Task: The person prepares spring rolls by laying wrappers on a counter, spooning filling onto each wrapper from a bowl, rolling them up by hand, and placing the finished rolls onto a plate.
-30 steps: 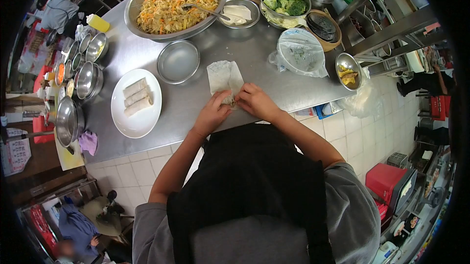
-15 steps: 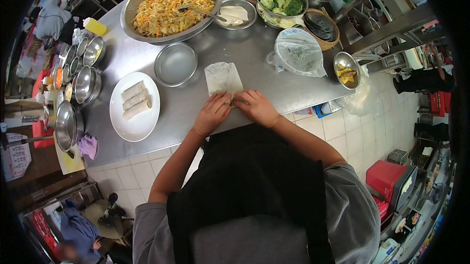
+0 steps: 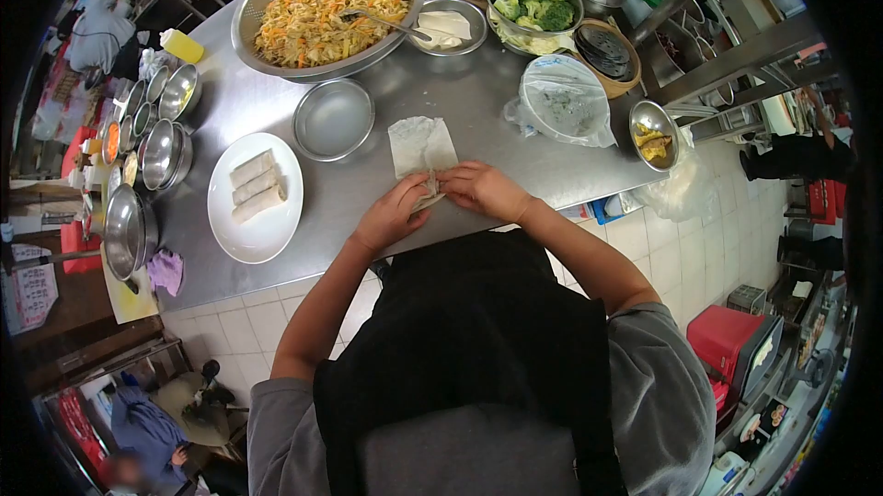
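Note:
A pale thin wrapper (image 3: 421, 144) lies on the steel table near its front edge, its far part flat and its near end folded between my hands. My left hand (image 3: 395, 211) grips the near left side of the fold, fingers bent over it. From the right, my right hand (image 3: 483, 190) pinches the other side of the same fold. Any filling inside is covered. To the left, a white plate (image 3: 285, 231) holds three pale rolls (image 3: 256, 185). Beyond the wrapper stands a shallow metal bowl (image 3: 334, 119) with what looks like clear liquid.
A big colander (image 3: 246, 22) of shredded vegetables with a spoon stands at the back. Bowls of white slices (image 3: 446, 27) and broccoli (image 3: 532, 1) and a plastic-covered bowl (image 3: 563, 99) sit right of it. Several metal bowls (image 3: 164, 154) line the left. People are in the background.
My left hand has shifted slightly left and turned, and my right fingers have moved over the fold. More of the wrapper's folded near end now shows between my hands.

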### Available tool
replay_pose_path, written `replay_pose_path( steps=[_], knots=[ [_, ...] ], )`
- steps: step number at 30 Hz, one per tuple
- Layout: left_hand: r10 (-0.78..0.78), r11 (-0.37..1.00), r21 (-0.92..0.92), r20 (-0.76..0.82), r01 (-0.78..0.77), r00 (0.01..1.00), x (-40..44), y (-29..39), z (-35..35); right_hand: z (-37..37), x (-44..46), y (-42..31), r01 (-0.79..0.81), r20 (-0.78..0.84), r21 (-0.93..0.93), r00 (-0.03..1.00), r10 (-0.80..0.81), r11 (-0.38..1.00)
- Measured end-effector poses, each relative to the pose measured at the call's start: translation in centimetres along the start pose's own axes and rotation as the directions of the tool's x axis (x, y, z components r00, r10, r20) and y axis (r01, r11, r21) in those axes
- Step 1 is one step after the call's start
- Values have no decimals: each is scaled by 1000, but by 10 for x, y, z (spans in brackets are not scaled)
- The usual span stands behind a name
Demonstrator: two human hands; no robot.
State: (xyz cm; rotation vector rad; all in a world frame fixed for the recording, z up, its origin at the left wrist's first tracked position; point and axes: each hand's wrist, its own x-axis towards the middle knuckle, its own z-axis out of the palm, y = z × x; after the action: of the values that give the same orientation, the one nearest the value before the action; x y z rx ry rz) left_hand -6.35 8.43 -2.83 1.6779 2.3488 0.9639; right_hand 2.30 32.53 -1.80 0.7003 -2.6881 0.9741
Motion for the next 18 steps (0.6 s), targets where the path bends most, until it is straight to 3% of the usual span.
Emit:
replay_pose_path(
  steps=[2, 8, 18],
  knots=[
    [9, 1000, 20, -14, -9, 1000, 0, -3, 2, -5, 4, 1, -27, 16, 70, 1000, 26, 997],
    [-70, 988, -141, -40, 64, 997, 4, -9, 3, -10, 10, 10, -122, 53, 236, 992, 112, 964],
    [-49, 999, -22, -87, 47, 995, 6, -9, 6, -17, 21, 13, -154, 78, 273, 987, 138, 950]
  ],
)
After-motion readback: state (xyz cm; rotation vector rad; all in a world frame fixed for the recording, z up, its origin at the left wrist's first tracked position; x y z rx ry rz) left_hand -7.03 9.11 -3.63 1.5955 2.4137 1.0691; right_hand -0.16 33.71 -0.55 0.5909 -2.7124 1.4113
